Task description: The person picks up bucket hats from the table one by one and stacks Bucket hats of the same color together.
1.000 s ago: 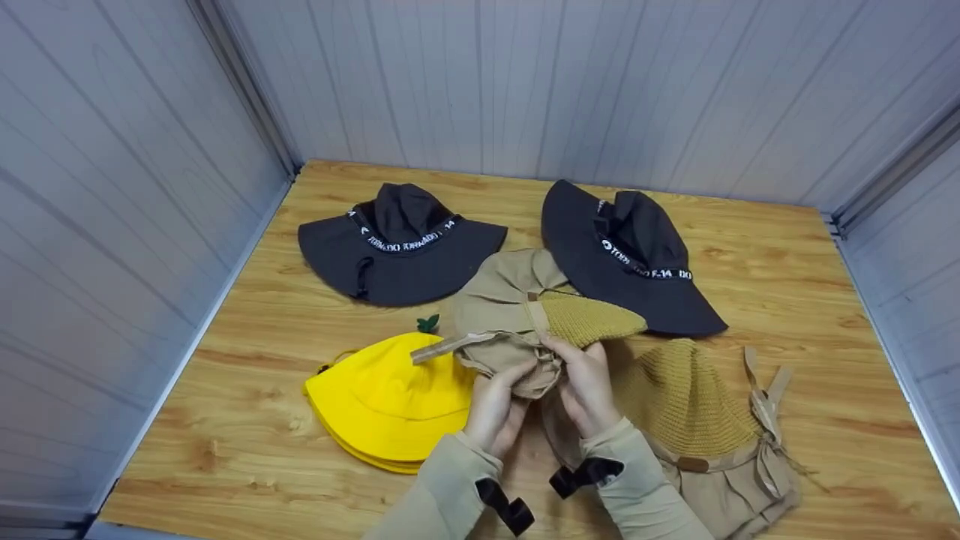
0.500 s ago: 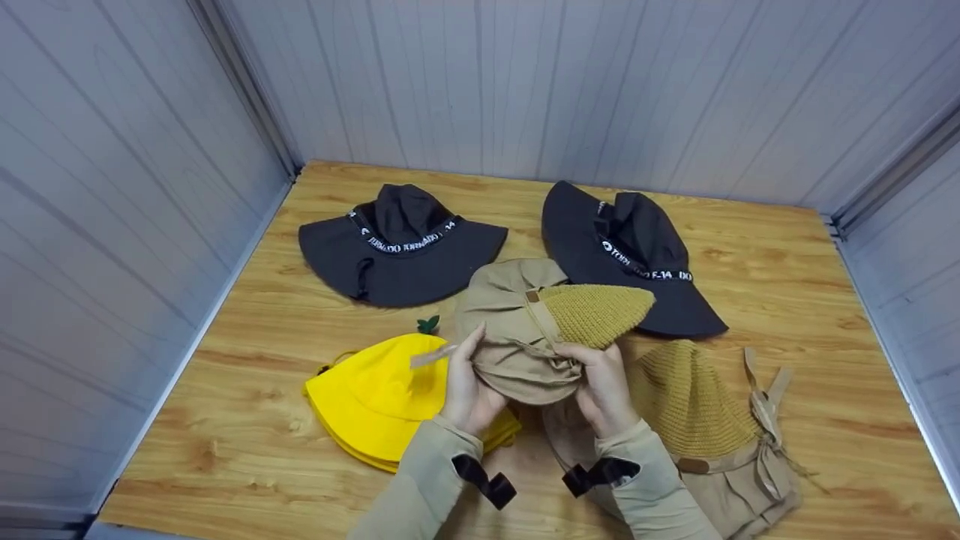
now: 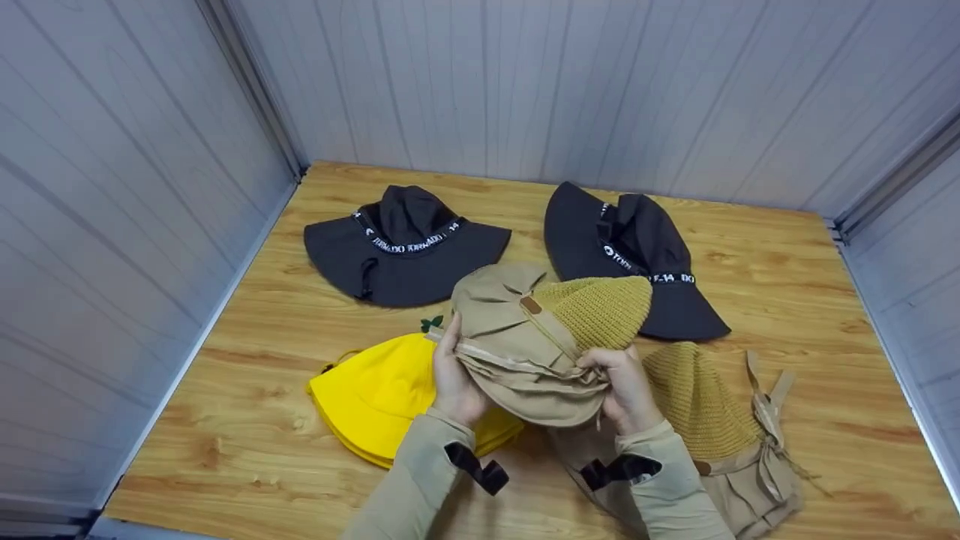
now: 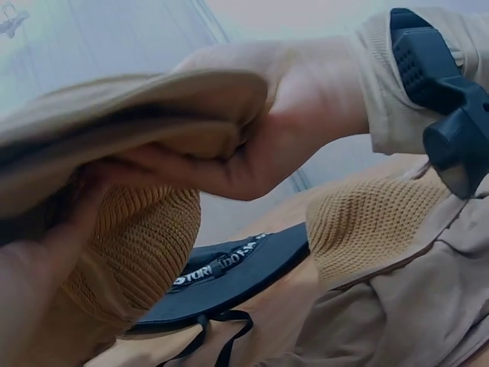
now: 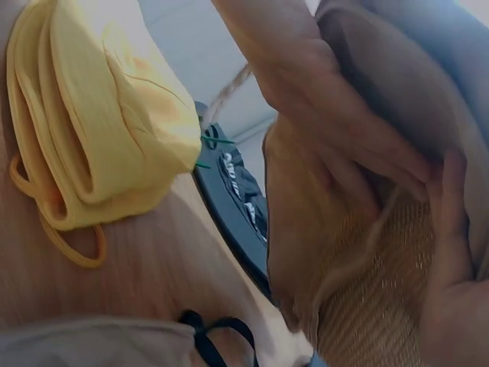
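Between both hands, above the table, is a sun hat (image 3: pixel 499 300) with a beige cloth brim and a mustard woven crown (image 3: pixel 604 307) pointing right. At the brim's left side, my left hand (image 3: pixel 457 386) grips with the thumb on top and the fingers underneath. My right hand (image 3: pixel 628 386) pinches the gathered cloth by the crown, where ribbons lie. The left wrist view shows the fingers tucked beneath the folded brim (image 4: pixel 137 115). A similar sun hat (image 3: pixel 697 405) lies at the front right, partly behind my right sleeve.
Yellow bucket hats (image 3: pixel 375 390), layered together in the right wrist view, lie left of my hands. Two dark hats with lettered bands lie at the back, one left (image 3: pixel 405 262) and one right (image 3: pixel 667 300). Pale panel walls enclose the wooden table (image 3: pixel 247 360).
My hands have moved apart, spreading the held hat's brim wider. My left hand has shifted from the gathered cloth to the brim's left edge. The hats on the table stay put.
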Demonstrator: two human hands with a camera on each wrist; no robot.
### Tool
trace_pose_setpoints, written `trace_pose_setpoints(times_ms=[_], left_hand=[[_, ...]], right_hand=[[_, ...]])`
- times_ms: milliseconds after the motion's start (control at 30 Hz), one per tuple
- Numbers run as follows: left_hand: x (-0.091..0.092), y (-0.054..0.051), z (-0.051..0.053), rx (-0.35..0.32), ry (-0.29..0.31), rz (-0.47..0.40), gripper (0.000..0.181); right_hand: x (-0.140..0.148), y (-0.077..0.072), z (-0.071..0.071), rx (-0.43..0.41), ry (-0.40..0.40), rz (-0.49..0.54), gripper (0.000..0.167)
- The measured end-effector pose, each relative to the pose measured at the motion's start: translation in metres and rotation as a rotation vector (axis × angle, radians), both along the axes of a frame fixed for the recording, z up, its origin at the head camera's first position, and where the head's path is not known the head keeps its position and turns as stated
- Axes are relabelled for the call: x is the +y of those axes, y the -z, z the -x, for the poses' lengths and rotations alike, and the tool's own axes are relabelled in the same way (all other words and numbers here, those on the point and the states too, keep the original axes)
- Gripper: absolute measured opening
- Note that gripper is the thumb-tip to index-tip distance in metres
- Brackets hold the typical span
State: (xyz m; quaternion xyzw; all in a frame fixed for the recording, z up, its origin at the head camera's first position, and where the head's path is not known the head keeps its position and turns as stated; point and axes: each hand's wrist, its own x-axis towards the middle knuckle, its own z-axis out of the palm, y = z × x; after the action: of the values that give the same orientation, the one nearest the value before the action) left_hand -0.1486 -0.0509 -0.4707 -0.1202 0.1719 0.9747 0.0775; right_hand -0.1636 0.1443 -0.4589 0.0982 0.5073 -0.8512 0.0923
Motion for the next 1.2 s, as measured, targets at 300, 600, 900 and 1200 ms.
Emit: trace_pose_setpoints(times_ms=[300,600,900,1200], left_hand=[[-0.010,0.002,0.005,-0.046,-0.005,0.068,0.060],[-0.004,0.005,0.003,-0.097,0.014,0.071,0.043],[-0.002,0.008,0.000,-0.099,-0.038,0.053,0.030],[0.002,0.006,-0.001,-0.047,-0.078,0.005,0.027]], right_hand=[[0.021,-0.001,0.001,-0.023,-0.143,-0.031,0.033],[0.030,0.006,0.009,-0.009,-0.139,-0.073,0.039],[0.035,0.011,0.013,-0.037,-0.117,-0.064,0.045],[0.028,0.016,0.012,-0.048,-0.031,0.194,0.034]])
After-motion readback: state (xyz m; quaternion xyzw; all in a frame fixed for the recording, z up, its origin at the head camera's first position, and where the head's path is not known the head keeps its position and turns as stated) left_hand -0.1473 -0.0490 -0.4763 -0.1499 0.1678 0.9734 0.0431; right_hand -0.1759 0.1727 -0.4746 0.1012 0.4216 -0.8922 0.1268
